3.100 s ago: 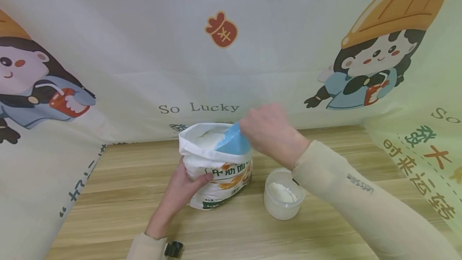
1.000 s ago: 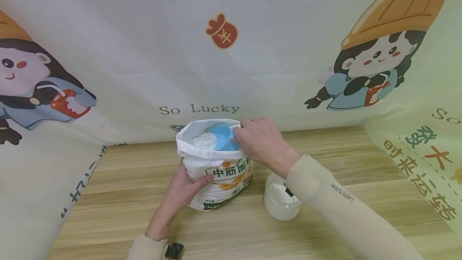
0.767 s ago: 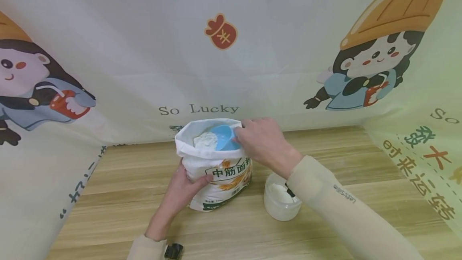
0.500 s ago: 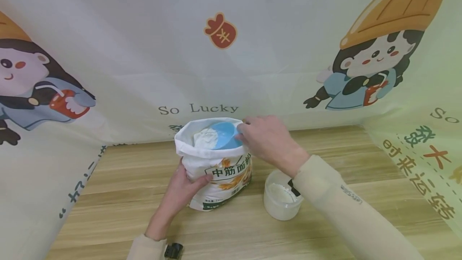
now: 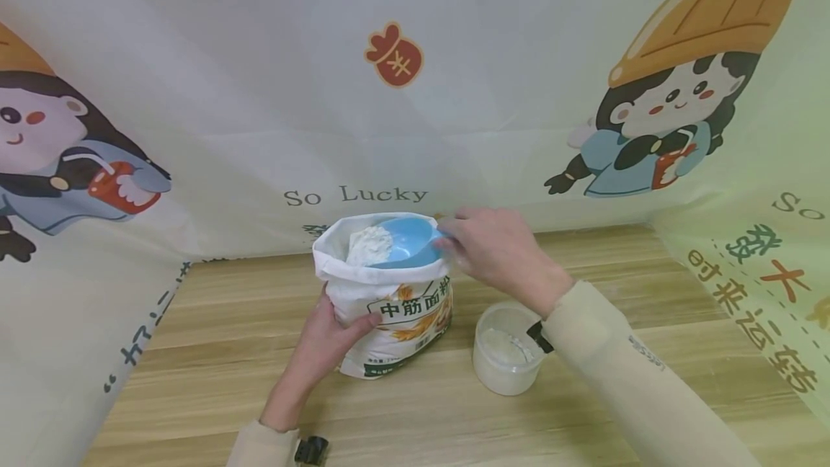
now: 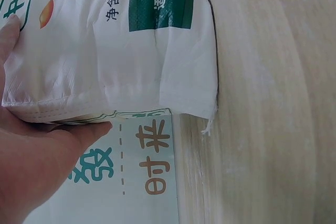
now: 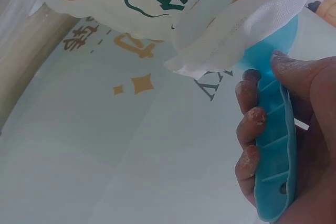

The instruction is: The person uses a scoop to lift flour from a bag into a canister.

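Note:
A white flour bag (image 5: 402, 337) with a rolled-down top stands upright on the table. My left hand (image 5: 331, 326) grips its left side, thumb on the front; the other fingers are mostly hidden behind it. In the bag's mouth lies a blue scoop (image 5: 410, 240), its bowl tilted toward a heap of white flour (image 5: 369, 245). My right hand (image 5: 502, 251) holds the scoop from the right; in the right wrist view, fingers with flour on the tips curl round its ribbed handle (image 7: 274, 145). Right of the bag, below my right forearm, is a clear plastic tub (image 5: 506, 377) with flour inside.
The wood-grain table (image 5: 402, 424) meets a printed cloth backdrop (image 5: 493, 92) close behind the bag. More printed cloth rises at the left and right sides. A small black device (image 5: 311, 450) sits at my left cuff, another (image 5: 540, 337) at my right.
The scoop has gone from steeply tipped in the flour to lying flatter in the bag's mouth, lately shifting slightly right with my right hand. My left hand keeps its hold on the bag.

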Tool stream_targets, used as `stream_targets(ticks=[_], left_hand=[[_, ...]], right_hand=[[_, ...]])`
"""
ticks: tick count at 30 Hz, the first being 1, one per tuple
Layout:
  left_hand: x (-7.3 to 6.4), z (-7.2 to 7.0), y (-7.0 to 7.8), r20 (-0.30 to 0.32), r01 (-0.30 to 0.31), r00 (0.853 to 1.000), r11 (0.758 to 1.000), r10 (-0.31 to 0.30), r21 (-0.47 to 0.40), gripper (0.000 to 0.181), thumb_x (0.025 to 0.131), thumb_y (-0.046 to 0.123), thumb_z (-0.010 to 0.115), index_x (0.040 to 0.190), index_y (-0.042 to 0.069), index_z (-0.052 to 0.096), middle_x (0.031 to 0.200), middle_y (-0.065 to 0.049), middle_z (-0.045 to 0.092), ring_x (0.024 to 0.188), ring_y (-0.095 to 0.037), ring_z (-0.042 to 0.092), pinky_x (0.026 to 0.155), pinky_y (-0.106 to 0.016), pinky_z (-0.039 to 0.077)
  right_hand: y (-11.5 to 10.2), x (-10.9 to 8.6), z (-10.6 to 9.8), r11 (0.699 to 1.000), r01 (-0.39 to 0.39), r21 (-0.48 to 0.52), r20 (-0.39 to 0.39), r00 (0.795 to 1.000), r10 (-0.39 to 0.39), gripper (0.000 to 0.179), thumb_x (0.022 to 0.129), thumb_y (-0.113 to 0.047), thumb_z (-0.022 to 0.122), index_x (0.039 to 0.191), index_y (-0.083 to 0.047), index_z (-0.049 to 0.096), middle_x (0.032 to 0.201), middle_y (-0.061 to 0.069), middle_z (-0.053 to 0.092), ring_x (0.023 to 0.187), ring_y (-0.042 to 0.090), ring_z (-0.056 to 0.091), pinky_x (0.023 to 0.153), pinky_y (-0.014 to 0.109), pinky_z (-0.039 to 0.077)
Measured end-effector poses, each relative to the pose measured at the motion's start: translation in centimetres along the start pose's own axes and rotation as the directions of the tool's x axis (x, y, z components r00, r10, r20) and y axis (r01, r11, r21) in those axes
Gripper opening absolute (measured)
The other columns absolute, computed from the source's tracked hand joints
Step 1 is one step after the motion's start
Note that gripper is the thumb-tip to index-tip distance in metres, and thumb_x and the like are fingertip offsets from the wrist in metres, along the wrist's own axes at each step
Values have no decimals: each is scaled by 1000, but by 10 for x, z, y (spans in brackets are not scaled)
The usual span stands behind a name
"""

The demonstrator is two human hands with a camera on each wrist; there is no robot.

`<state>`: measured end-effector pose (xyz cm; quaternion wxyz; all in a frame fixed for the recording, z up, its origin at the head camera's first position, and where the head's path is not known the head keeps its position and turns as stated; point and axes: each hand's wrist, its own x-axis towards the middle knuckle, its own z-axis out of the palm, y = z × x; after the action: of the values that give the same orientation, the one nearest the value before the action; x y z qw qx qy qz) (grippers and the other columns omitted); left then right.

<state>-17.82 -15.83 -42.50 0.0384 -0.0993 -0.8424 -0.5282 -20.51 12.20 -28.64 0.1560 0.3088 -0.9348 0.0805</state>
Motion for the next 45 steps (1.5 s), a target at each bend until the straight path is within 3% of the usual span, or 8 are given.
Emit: stream_targets(ticks=[7,22,35,45], left_hand=[[-1,-1,3,6,1,1000,1000,-1,-7,84,89,20,83,154,8,31,142,-17,57,130,-37,56,109,-59,45],[0,0,2,3,-1,1000,1000,1,-10,82,89,19,84,153,9,33,141,-17,58,129,-36,58,108,-58,46],[0,0,2,1,12,1000,1000,-12,-6,81,89,20,84,151,8,34,140,-17,58,129,-36,57,109,-59,45],[0,0,2,5,-1,1000,1000,1,-19,80,89,20,83,151,9,35,141,-17,57,130,-36,56,109,-59,44]], right_hand=[[5,-4,3,998,-22,50,4,1000,22,38,103,-37,65,129,-11,72,120,7,74,98,25,72,68,34,57],[12,-10,9,988,-47,150,-36,998,53,37,102,-36,67,130,-12,71,130,9,71,115,31,69,87,49,58],[17,-16,4,976,-73,206,-80,993,91,35,101,-31,68,129,-10,71,124,10,73,108,30,71,86,49,59],[22,-23,-1,975,-46,216,-137,988,77,31,100,-27,70,125,-8,73,118,9,75,102,29,72,83,47,59]])
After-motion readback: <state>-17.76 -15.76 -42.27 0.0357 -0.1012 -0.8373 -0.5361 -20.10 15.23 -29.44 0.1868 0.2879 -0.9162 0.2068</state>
